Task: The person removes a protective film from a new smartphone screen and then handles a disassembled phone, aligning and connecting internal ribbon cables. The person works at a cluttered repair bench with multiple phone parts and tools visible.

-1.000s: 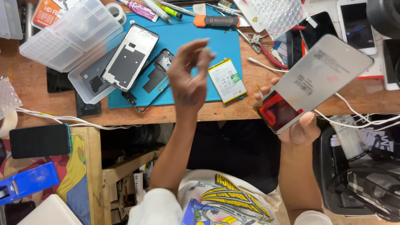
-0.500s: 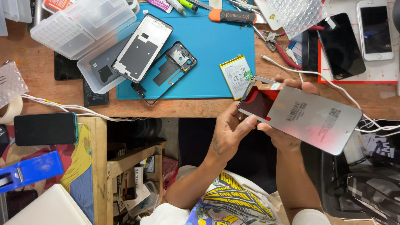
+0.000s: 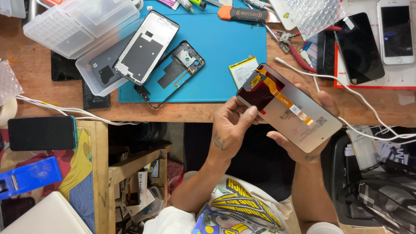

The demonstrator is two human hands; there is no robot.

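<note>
Both hands are holding a phone screen panel back-side up, just off the tabletop edge. Right hand is cradling it underneath; left hand is pinching its dark end. Small battery is lying on blue mat nearby.

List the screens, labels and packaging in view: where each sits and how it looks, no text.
Display panel: held in both hands, grey back, orange flex cable.
Black phone: upper right, dark screen.
White phone: far right, dark screen.
Dark phone: left shelf, face blank.
Battery: blue mat's edge, white-yellow label.
Bubble wrap: top, clear.
</note>
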